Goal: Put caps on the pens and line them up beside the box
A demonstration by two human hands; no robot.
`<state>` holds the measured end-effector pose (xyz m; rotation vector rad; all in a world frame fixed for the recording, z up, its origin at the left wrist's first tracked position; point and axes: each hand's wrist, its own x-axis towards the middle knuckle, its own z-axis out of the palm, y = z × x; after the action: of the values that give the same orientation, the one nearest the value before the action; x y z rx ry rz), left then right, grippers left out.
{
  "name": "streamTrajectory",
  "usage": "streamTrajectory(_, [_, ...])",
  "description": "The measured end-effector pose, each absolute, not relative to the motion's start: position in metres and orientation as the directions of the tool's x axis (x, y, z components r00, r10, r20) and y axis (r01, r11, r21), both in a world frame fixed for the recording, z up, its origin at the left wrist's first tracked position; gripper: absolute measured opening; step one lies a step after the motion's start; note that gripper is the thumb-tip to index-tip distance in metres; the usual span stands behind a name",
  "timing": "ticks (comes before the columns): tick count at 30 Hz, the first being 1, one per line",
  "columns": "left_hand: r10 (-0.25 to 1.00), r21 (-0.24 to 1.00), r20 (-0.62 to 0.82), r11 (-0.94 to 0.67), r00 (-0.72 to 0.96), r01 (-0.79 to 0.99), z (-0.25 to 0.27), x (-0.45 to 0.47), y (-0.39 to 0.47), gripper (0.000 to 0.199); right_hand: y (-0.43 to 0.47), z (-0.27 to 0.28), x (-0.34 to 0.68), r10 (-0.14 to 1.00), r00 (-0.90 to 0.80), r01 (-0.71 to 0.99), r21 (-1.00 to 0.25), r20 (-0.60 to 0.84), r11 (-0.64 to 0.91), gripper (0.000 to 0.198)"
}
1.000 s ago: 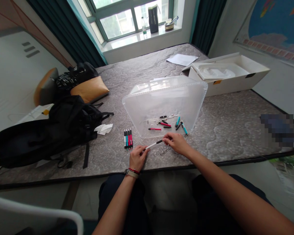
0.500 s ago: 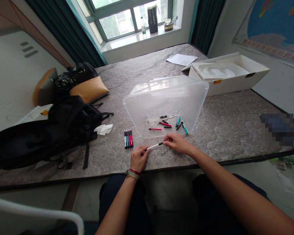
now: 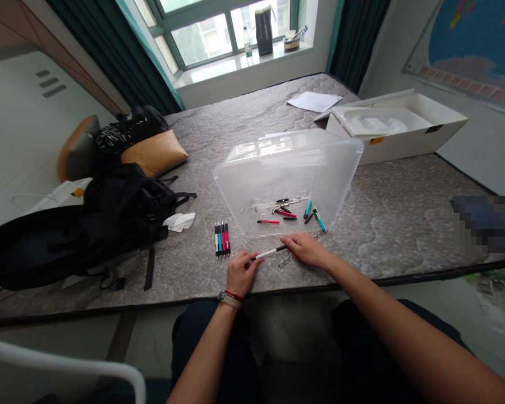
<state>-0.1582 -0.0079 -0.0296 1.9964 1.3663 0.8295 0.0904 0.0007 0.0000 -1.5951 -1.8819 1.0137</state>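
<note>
A white pen with black ends [image 3: 269,253] is stretched between my hands over the mattress. My left hand [image 3: 240,272] pinches its left end, and my right hand [image 3: 303,248] grips the black right end. Left of my hands lies a row of several assembled pens [image 3: 222,239], white, teal and red with black grips. Just beyond my hands a clear plastic bin [image 3: 290,168] rests on its side, its opening toward me. Inside it are scattered pen parts: a red barrel [image 3: 268,221], teal barrels [image 3: 318,219], black grips and thin metal-tipped refills.
A black backpack [image 3: 126,202], a tan pouch [image 3: 154,152] and a crumpled tissue [image 3: 179,222] lie to the left. At the back right stands an open white box [image 3: 408,134], with a white paper sheet [image 3: 313,101] behind it. The mattress edge [image 3: 185,300] runs close before my knees.
My right fingers have shifted slightly along the pen's black end, and more of that end shows. My left hand keeps its hold. The view has moved slightly.
</note>
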Motion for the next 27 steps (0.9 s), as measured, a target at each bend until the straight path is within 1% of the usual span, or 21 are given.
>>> streamTrajectory(2, [0.944,0.747,0.175,-0.311,0.278,0.587,-0.0302,-0.1582,-0.0080,0.025,0.0004,-0.0014,0.0912,0.975,-0.210,0.574,-0.817,-0.078,0.058,0.030])
streamTrajectory(5, [0.943,0.748,0.177,-0.315,0.282,0.585,-0.0308,-0.1581,-0.0083,0.024,-0.0004,-0.0011,0.0916,0.969,-0.235,0.536,-0.841,-0.073,0.067,0.024])
streamTrajectory(6, [0.942,0.749,0.176,-0.316,0.285,0.582,-0.0310,-0.1580,-0.0084,0.023,-0.0005,-0.0008,0.0912,0.966,-0.244,0.549,-0.834,-0.088,0.063,0.027])
streamTrajectory(9, [0.939,0.749,0.179,-0.323,0.292,0.578,-0.0308,-0.1574,-0.0089,0.023,-0.0005,-0.0006,0.0897,0.958,-0.257,0.588,-0.808,-0.128,0.050,0.045])
streamTrajectory(10, [0.941,0.749,0.184,-0.322,0.286,0.579,-0.0306,-0.1572,-0.0090,0.023,-0.0004,-0.0009,0.0895,0.960,-0.249,0.584,-0.810,-0.129,0.043,0.045])
streamTrajectory(14, [0.948,0.751,0.195,-0.310,0.252,0.583,-0.0284,-0.1562,-0.0089,0.025,-0.0002,-0.0029,0.0916,0.975,-0.199,0.518,-0.855,-0.103,0.015,0.023])
streamTrajectory(17, [0.946,0.755,0.192,-0.312,0.260,0.577,-0.0270,-0.1560,-0.0088,0.024,-0.0006,-0.0039,0.0932,0.973,-0.215,0.516,-0.856,-0.080,0.044,0.018])
streamTrajectory(21, [0.953,0.764,0.183,-0.292,0.240,0.575,-0.0271,-0.1559,-0.0090,0.025,-0.0018,-0.0031,0.0921,0.969,-0.243,0.520,-0.849,-0.040,0.095,0.018])
streamTrajectory(24, [0.953,0.767,0.160,-0.283,0.255,0.576,-0.0279,-0.1560,-0.0090,0.028,-0.0027,-0.0004,0.0908,0.969,-0.247,0.507,-0.855,-0.023,0.109,0.020])
streamTrajectory(27, [0.953,0.776,0.157,-0.282,0.261,0.564,-0.0268,-0.1565,-0.0087,0.028,-0.0037,0.0025,0.0905,0.966,-0.259,0.540,-0.827,0.013,0.156,0.020])
